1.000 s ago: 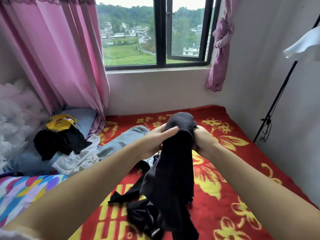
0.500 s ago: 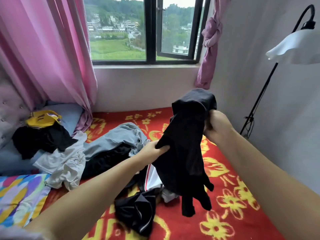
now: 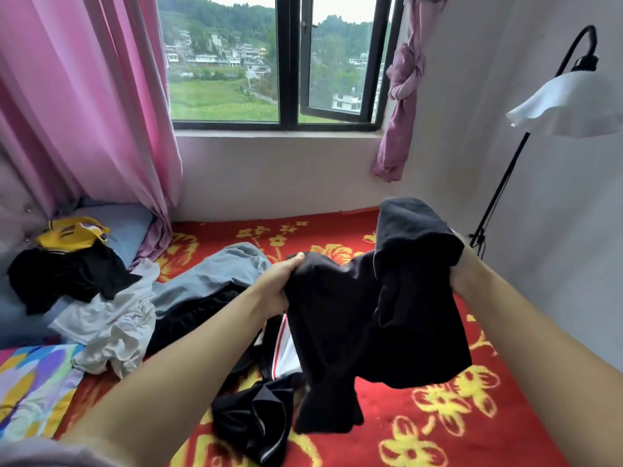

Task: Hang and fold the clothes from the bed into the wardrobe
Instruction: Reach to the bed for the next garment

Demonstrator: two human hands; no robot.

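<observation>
Hands are drawing apart: left hand point(image 3: 279, 284) and right hand point(image 3: 463, 271) are gripping the black garment point(image 3: 371, 318), now spreading above the bed point(image 3: 438, 416), readying it for folding.

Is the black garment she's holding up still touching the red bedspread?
Cannot tell. In the head view the black garment hangs from both hands, its lowest end over the red bedspread, with neither gap nor contact showing plainly.

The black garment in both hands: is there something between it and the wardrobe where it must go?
That cannot be judged: no wardrobe is in view. The left hand and right hand hold the black garment up above the bed, with only the wall and window ahead.
</observation>
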